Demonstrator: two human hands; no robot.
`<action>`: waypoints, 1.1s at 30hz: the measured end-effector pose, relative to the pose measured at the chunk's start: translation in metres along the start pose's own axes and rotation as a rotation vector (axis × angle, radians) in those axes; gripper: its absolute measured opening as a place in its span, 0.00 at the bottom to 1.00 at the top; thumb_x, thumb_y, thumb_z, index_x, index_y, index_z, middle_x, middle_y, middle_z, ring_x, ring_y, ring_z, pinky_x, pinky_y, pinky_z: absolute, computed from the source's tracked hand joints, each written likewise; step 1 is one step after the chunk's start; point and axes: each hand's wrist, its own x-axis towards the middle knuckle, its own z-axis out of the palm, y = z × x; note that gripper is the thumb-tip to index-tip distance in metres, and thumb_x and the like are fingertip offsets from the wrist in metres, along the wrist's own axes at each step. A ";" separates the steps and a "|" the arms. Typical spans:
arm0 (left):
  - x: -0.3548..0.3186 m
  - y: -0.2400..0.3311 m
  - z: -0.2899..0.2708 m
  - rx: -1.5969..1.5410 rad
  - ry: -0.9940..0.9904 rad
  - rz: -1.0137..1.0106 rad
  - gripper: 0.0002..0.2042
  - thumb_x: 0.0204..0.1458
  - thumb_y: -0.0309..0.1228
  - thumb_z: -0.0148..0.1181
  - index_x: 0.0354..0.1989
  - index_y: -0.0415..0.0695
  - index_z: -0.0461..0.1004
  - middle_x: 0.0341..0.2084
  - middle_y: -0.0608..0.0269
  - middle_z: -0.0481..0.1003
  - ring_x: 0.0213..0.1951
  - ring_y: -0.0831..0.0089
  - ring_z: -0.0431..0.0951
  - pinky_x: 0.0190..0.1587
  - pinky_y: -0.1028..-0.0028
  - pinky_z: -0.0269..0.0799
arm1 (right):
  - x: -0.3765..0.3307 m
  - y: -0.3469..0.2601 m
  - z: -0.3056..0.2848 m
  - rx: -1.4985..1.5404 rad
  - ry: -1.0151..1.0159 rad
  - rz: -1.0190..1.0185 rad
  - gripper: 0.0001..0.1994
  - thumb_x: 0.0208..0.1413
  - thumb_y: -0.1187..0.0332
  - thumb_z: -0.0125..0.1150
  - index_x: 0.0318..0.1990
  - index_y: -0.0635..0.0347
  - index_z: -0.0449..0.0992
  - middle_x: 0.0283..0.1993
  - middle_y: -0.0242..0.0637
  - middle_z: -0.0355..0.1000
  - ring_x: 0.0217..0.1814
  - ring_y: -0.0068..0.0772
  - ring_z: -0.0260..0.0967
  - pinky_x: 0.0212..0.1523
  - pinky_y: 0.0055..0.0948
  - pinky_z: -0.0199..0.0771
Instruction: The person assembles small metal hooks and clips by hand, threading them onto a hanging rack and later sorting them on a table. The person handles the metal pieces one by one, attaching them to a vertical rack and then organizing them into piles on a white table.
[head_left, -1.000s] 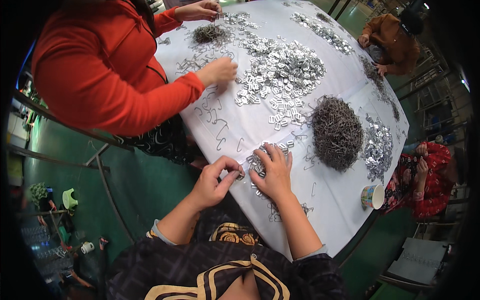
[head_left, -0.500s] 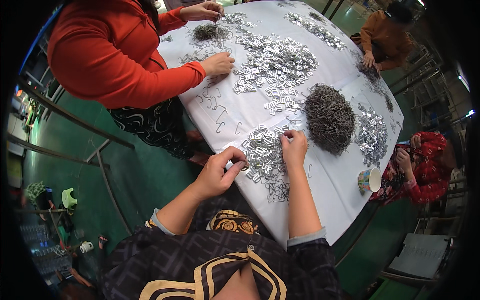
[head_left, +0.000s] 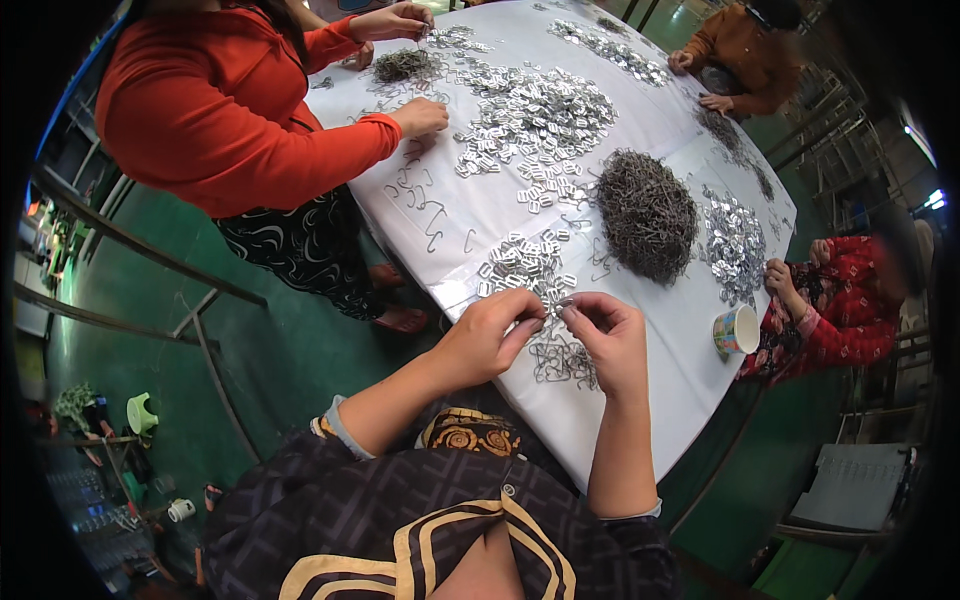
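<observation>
My left hand (head_left: 492, 338) and my right hand (head_left: 612, 345) are close together over the near part of the table, each with thumb and fingers pinched. A small metal piece (head_left: 562, 306) shows at the right fingertips; its exact shape is unclear. Whatever the left fingers grip is hidden. Just beyond my hands lies a pile of small silver slotted buckles (head_left: 520, 262). Between and below the hands, a loose heap of bent wire hooks (head_left: 560, 362) rests on the white-covered table (head_left: 655, 405).
A large dark mound of wire hooks (head_left: 648, 215) lies to the right, with a bigger spread of silver buckles (head_left: 540, 115) beyond. A paper cup (head_left: 736, 330) stands near the right edge. Co-workers sit or stand around: a red sleeve (head_left: 330, 155) reaches in at left.
My right hand has drawn back from the buckle pile toward me, and my left has moved right to meet it. The person in orange has spread both hands apart.
</observation>
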 end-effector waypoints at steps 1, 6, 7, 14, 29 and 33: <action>0.004 0.000 0.003 0.001 0.009 0.031 0.05 0.51 0.21 0.56 0.36 0.36 0.70 0.28 0.55 0.73 0.32 0.63 0.76 0.36 0.70 0.70 | -0.003 0.000 0.000 -0.020 0.015 -0.045 0.07 0.49 0.77 0.63 0.35 0.71 0.77 0.28 0.33 0.75 0.29 0.16 0.69 0.31 0.17 0.68; 0.016 0.001 0.012 0.083 -0.038 0.126 0.05 0.49 0.20 0.55 0.35 0.37 0.70 0.29 0.52 0.73 0.33 0.58 0.75 0.37 0.67 0.70 | -0.013 -0.006 -0.006 -0.169 0.106 -0.132 0.07 0.49 0.76 0.63 0.35 0.70 0.77 0.28 0.33 0.75 0.28 0.17 0.68 0.31 0.18 0.67; 0.017 0.000 0.016 0.101 -0.055 0.152 0.05 0.49 0.20 0.55 0.35 0.37 0.70 0.29 0.52 0.73 0.34 0.58 0.75 0.38 0.67 0.70 | -0.016 -0.006 -0.008 -0.178 0.126 -0.148 0.06 0.49 0.76 0.63 0.34 0.70 0.77 0.28 0.34 0.75 0.28 0.17 0.68 0.31 0.18 0.67; 0.027 -0.035 0.003 -0.054 -0.056 0.046 0.06 0.49 0.24 0.58 0.35 0.38 0.74 0.30 0.52 0.75 0.35 0.55 0.76 0.40 0.65 0.71 | -0.022 0.004 -0.009 -0.359 0.205 -0.206 0.06 0.50 0.75 0.61 0.33 0.69 0.77 0.27 0.36 0.74 0.27 0.21 0.69 0.31 0.21 0.68; 0.077 -0.077 -0.032 0.437 -0.060 -0.318 0.04 0.45 0.22 0.55 0.24 0.37 0.76 0.24 0.58 0.76 0.30 0.71 0.77 0.33 0.72 0.72 | -0.017 0.002 0.001 -0.304 0.197 -0.156 0.07 0.48 0.75 0.62 0.35 0.68 0.77 0.28 0.36 0.76 0.28 0.20 0.72 0.33 0.21 0.72; 0.041 -0.010 -0.027 -0.366 -0.094 -0.073 0.02 0.49 0.22 0.55 0.30 0.37 0.70 0.28 0.66 0.70 0.34 0.80 0.69 0.40 0.77 0.66 | -0.015 0.007 0.014 -0.216 0.176 -0.143 0.07 0.47 0.75 0.64 0.35 0.67 0.78 0.28 0.34 0.76 0.26 0.19 0.70 0.31 0.20 0.71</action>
